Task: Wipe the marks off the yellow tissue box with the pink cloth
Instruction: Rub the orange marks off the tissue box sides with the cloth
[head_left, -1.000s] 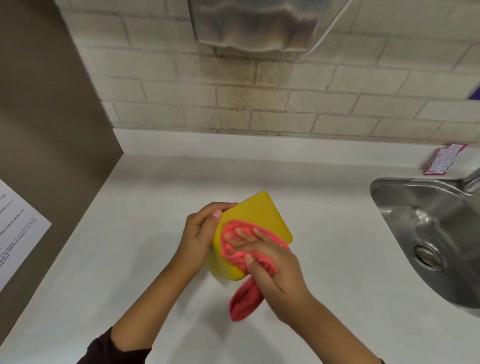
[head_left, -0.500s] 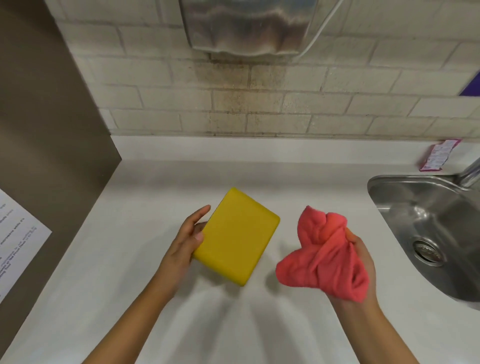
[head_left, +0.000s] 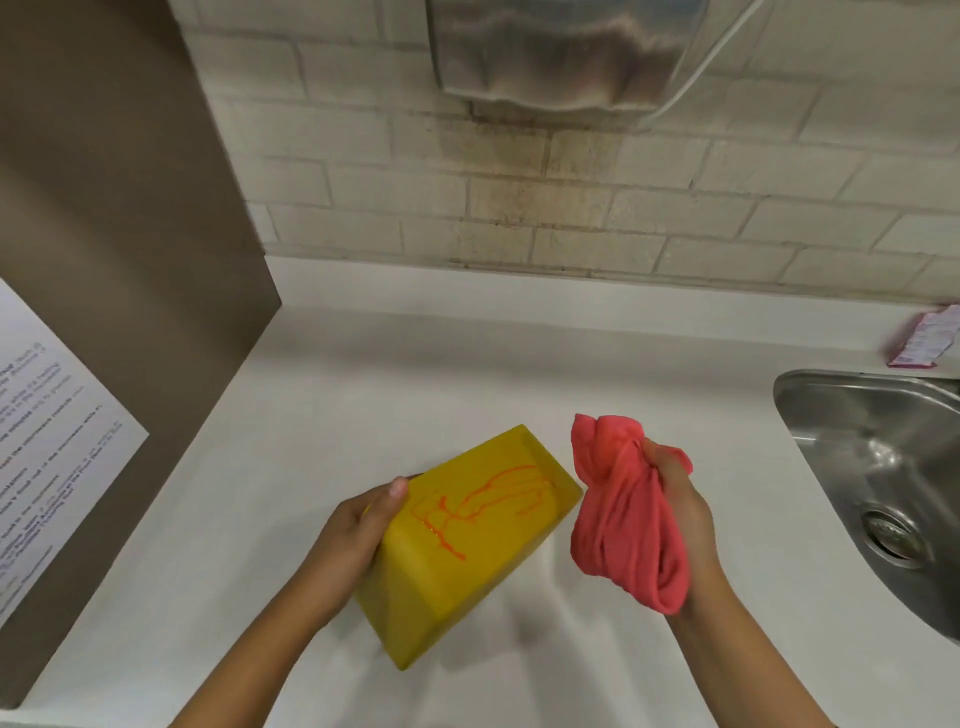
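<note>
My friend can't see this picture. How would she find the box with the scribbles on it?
Look at the white counter left of the metal sink. In the middle, the left hand holds a yellow box tilted up. It's the only yellow thing, with orange scribbles on its face, beside the pink cloth bunched in the right hand.

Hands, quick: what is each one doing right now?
Left hand: closed on the side of the yellow box, which still shows orange marks.
Right hand: closed on the bunched pink cloth, held off the box.
</note>
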